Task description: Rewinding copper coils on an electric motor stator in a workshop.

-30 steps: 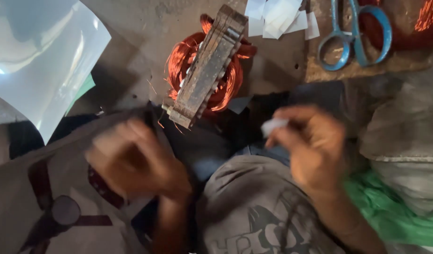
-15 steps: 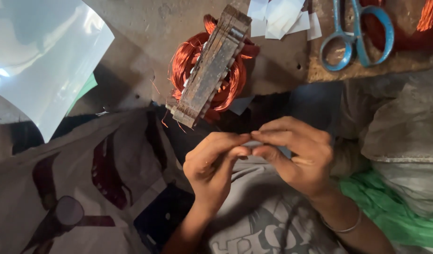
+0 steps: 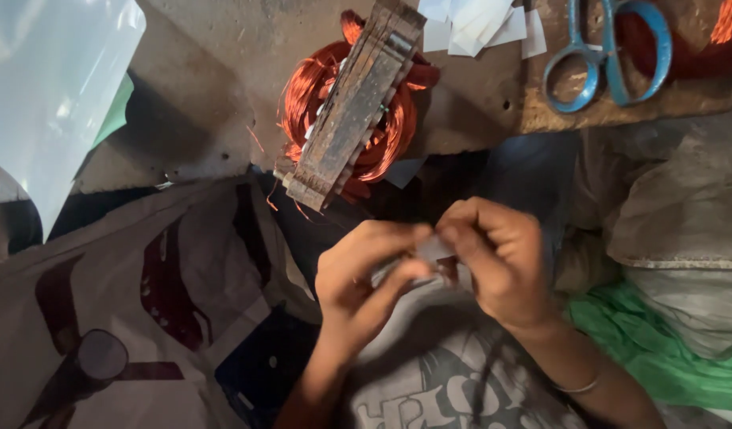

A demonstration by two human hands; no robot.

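Observation:
My left hand [image 3: 366,278] and my right hand [image 3: 497,266] meet over my lap, and both pinch a small whitish paper strip [image 3: 431,249] between thumbs and fingertips. Most of the strip is hidden by my fingers. Just beyond my hands, a motor stator [image 3: 352,103] with rusty grey laminations and copper wire coils [image 3: 302,95] leans on the edge of a worn bench [image 3: 223,71].
Blue-handled scissors [image 3: 608,56] lie on a wooden board [image 3: 676,99] at the top right. Cut white paper pieces [image 3: 477,24] sit beside them. A clear plastic sheet [image 3: 48,87] hangs at the top left. Printed cloth [image 3: 104,302] and green fabric [image 3: 660,357] flank my lap.
A second ago my hands were apart, the right one holding the strip. The left hand came across to it, and now both hands pinch the strip together.

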